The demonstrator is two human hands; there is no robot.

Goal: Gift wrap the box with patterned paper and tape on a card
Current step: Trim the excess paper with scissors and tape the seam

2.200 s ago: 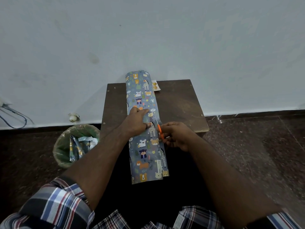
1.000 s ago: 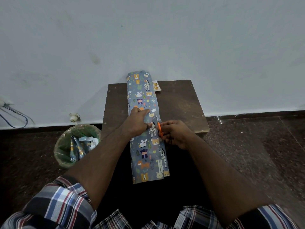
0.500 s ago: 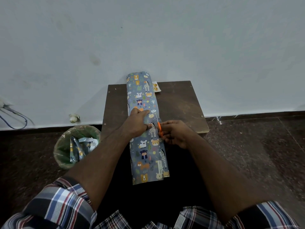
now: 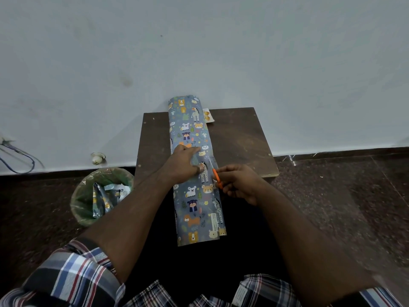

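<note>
A long folded strip of blue animal-print wrapping paper [image 4: 192, 196] lies lengthwise across the small dark wooden table [image 4: 239, 138] and hangs over its near edge towards me. My left hand [image 4: 182, 163] presses flat on the paper's middle. My right hand [image 4: 240, 183] grips orange-handled scissors [image 4: 214, 171], their blades pointing away along the paper's right edge. A small card with gold shapes [image 4: 208, 116] peeks out beside the paper at the table's far edge. The box is hidden.
A green bin [image 4: 101, 196] lined with plastic holds paper offcuts on the floor at the left. The white wall rises directly behind the table. Cables [image 4: 17, 156] and a small white fitting [image 4: 97, 157] sit along the wall at the left.
The scissors and my right hand have crept slightly away from me along the paper's right edge. My left hand has stayed pressed on the paper.
</note>
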